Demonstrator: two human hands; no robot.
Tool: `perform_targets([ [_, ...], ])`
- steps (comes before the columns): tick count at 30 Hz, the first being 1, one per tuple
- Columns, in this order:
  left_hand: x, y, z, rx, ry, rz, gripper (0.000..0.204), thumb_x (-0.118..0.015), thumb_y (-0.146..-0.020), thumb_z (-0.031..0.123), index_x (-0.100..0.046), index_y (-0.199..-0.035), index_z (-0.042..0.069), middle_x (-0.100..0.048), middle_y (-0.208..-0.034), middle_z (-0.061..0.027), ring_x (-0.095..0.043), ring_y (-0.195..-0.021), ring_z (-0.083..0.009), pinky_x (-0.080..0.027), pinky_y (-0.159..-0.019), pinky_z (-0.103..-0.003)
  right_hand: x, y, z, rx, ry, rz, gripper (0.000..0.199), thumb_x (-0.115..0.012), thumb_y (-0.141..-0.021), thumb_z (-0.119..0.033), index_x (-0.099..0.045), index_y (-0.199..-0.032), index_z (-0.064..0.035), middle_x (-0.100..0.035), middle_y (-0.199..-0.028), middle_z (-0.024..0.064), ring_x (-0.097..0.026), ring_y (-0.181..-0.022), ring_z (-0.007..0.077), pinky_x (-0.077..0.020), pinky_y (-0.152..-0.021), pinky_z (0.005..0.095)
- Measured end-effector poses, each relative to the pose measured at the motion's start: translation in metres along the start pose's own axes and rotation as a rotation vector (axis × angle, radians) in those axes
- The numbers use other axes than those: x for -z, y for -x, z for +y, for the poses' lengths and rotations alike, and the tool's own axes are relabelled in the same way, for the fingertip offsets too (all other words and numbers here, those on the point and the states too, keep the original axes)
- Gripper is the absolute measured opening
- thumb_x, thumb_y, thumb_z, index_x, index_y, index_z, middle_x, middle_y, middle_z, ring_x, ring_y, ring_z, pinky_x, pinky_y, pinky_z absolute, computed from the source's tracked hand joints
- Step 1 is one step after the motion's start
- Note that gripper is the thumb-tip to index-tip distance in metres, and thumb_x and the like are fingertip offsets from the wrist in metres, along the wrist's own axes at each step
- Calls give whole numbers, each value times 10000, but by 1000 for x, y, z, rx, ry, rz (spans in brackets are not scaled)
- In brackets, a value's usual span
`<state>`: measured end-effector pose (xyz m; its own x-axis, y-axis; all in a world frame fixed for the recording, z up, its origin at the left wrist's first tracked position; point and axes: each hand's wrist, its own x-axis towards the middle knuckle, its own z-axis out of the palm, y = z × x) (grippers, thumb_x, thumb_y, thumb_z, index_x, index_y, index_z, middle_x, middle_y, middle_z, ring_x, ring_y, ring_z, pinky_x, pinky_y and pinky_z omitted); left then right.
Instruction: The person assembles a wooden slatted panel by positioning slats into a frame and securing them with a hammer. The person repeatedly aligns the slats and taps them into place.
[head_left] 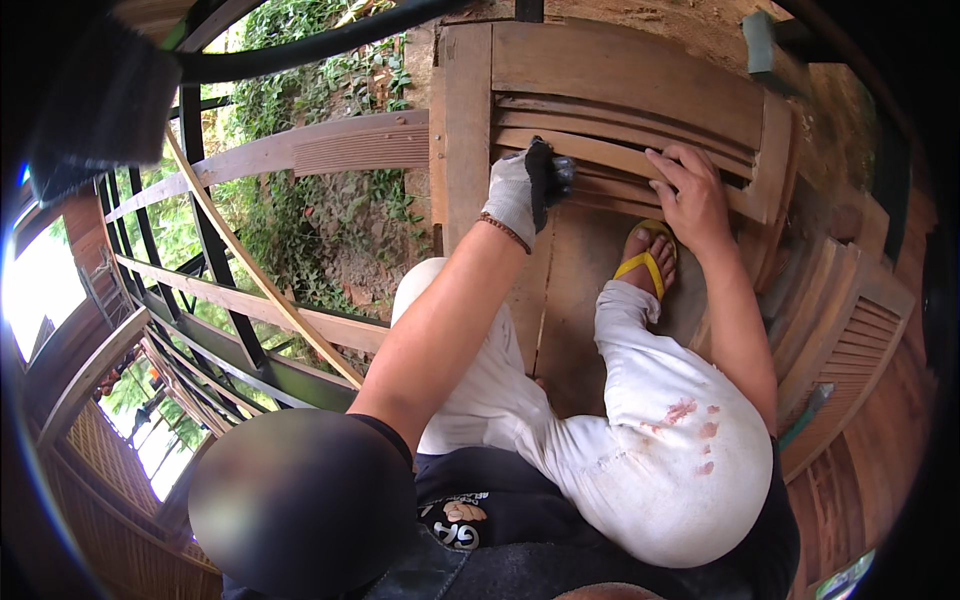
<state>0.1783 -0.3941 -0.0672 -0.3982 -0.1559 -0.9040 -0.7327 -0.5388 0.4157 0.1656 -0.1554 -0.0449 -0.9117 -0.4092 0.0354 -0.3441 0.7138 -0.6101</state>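
Observation:
In front of me is a brown wooden louvred panel (pixel 620 65) with a thick frame and several slats. A lighter wooden slat (pixel 590 151) runs across its opening, at a slight angle to the others. My left hand (pixel 528 185), in a grey-and-black work glove, is closed at the left part of the slats; what is in its fingers is hidden. My bare right hand (pixel 693 195) grips the lighter slat toward its right end, with the thumb below and the fingers over it.
My foot in a yellow flip-flop (pixel 648 262) is close under the panel. Another louvred panel (pixel 850 350) leans at the right, with a green-handled tool (pixel 808 412) beside it. Dark metal railing posts (pixel 215 230) and a long thin wooden strip (pixel 255 265) stand at the left, before green plants.

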Motion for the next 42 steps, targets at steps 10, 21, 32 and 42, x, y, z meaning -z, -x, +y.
perform_targets([
  [10, 16, -14, -6, -10, 136, -114, 151, -563, -1012, 218, -604, -1018, 74, -655, -864, -60, -631, -735, -165, -528, -635, -313, -4, 24, -11, -143, 206, 396, 420, -787, -779, -188, -652, -1154, -57, -653, -1030, 76, -605, -1028, 264, -482, -914, 426],
  [21, 18, -11, 11, -56, -216, -101, 164, -574, -995, 208, -606, -1049, 57, -648, -810, -80, -640, -682, -217, -523, -589, -323, -4, 52, 39, -1169, -1314, 737, 153, -541, -1035, -241, -535, -983, -97, -589, -725, 36, -512, -547, 110, -401, -472, 258],
  [32, -39, 8, -30, -1405, -1783, -115, 473, -659, -882, 366, -610, -1319, 190, -580, -1282, -83, -478, -1238, -334, -344, -1040, -547, -16, 61, 42, -1165, -1352, 717, 136, -560, -1026, -224, -549, -952, -111, -568, -678, 26, -487, -521, 113, -397, -461, 259],
  [42, -52, -6, -34, -1395, -1616, -188, 479, -733, -804, 314, -647, -1270, 237, -567, -1263, -56, -445, -1253, -325, -325, -1071, -550, -13, 64, 51, -1173, -1335, 712, 108, -542, -1026, -220, -545, -1009, -113, -553, -662, 19, -493, -521, 112, -405, -452, 258],
])
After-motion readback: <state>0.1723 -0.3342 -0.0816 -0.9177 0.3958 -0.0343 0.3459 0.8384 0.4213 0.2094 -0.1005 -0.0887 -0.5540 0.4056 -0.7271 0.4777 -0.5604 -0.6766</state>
